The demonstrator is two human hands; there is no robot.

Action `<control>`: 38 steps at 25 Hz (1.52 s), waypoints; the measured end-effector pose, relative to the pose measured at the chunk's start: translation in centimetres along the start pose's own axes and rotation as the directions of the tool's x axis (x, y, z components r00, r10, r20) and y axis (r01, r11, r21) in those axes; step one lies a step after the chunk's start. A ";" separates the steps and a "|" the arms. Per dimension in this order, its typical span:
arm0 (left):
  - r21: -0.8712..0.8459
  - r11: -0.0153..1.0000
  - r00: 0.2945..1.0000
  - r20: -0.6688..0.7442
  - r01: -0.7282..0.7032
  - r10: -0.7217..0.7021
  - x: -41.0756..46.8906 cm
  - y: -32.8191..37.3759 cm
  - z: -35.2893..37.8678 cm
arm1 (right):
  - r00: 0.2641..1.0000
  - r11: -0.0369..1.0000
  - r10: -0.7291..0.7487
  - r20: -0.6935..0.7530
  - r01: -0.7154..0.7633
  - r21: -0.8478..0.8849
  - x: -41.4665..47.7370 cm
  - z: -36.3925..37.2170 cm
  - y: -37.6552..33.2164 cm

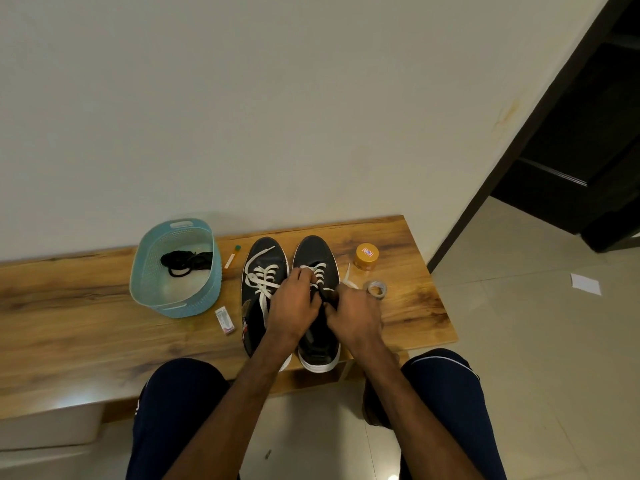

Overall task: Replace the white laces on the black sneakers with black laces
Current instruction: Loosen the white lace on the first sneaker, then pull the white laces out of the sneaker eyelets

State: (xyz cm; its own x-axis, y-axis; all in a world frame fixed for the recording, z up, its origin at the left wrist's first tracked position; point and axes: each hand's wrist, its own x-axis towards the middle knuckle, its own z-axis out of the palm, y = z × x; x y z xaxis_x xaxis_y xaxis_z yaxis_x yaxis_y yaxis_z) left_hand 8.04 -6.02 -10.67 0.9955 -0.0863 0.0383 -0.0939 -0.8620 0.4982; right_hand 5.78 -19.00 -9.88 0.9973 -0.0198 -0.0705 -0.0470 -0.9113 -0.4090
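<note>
Both black sneakers sit side by side on the wooden bench point(104, 306), toes to the wall, heels at the near edge. The person sits facing them.

Left sneaker point(265, 258): fully laced in white, loose ends trailing over the upper.

Right sneaker point(313, 251): both hands are on it. The left hand point(294, 303) has its fingers curled into the white lace point(320, 270) at mid-lacing. The right hand point(353, 313) is closed tight round the same lace, and one end sticks out past its knuckles onto the bench. The fingertips are hidden, so I can't tell the exact pinch points.

The black laces point(185, 263) lie bundled in the blue basket point(152, 271), left of the sneakers and well apart from the hands.

Also on the bench:
- a small tube point(231, 259) between basket and left sneaker
- a small packet point(225, 320) near the basket's front corner
- an orange-lidded jar point(366, 258) right of the right sneaker
- a tape roll point(376, 289) just beside the right hand
</note>
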 end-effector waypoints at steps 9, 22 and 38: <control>-0.660 0.624 0.840 0.020 0.419 -0.543 1.3 0.0 -1.1 | 0.999 0.999 0.015 0.043 -0.016 0.027 -0.2 0.4 0.6; 0.025 0.999 0.988 -0.155 0.031 -0.027 1.1 -0.3 -2.4 | 0.999 0.993 -0.015 0.045 0.020 -0.119 -0.4 0.6 0.1; 0.301 0.952 0.998 0.032 -0.054 0.046 1.5 -0.1 -3.2 | 0.973 0.990 -0.009 0.232 0.041 -0.132 -0.5 2.6 0.4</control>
State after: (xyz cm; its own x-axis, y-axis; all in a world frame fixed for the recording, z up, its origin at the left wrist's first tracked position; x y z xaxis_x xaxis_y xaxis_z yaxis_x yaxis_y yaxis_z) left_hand 9.60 -4.47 -7.85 0.9893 -0.1421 0.0334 -0.1460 -0.9665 0.2112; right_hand 5.11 -18.28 -12.36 0.9573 0.0847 -0.2762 0.0018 -0.9578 -0.2874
